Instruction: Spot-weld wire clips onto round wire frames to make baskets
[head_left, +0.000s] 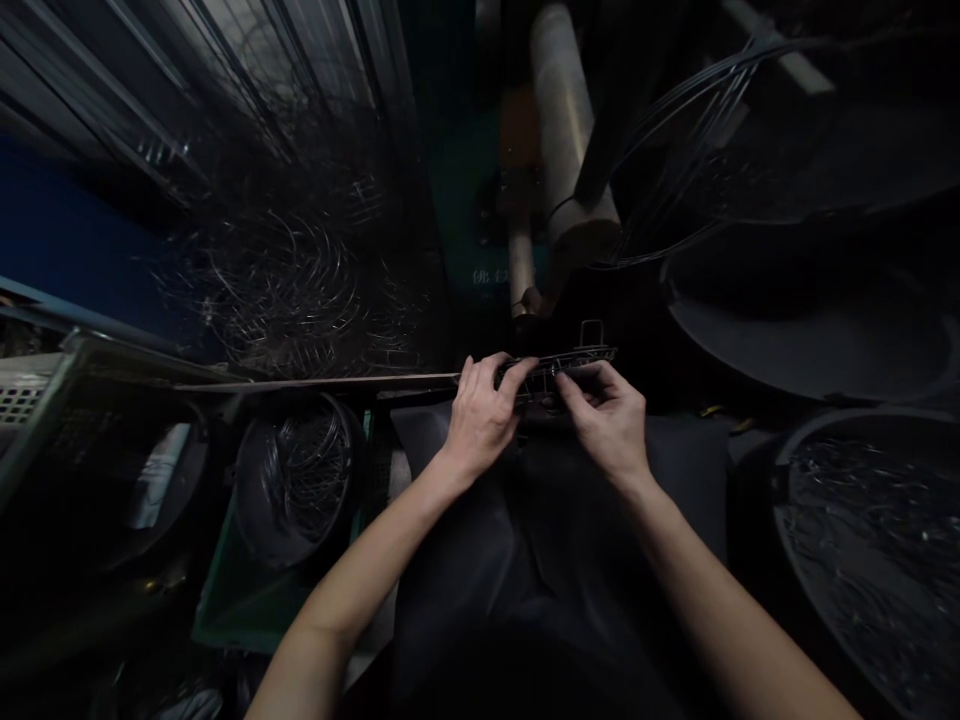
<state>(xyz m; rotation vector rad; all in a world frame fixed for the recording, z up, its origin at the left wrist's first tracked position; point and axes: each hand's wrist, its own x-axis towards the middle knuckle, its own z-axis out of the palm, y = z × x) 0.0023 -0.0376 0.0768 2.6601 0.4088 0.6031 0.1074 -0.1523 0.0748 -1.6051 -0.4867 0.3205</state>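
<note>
Both hands meet at a small dark metal wire frame (577, 355) in the middle of the view, just below the machine's lower cylinder. My left hand (486, 405) is closed over the frame's left part, its thumb and forefinger bent onto the wires. At the right part, my right hand (609, 410) pinches with thumb and fingers near a small shiny piece, too dark to make out. A squared wire loop (592, 333) sticks up from the frame's far side. The frame's lower side is partly hidden by fingers and shadow.
A machine with a large metal cylinder (566, 120) stands ahead. Loose bent wires (292, 290) lie heaped at upper left. A round tub (247, 500) of wire rings sits lower left, in a green crate (225, 610). Another tub (784, 490) of small wire pieces is at right.
</note>
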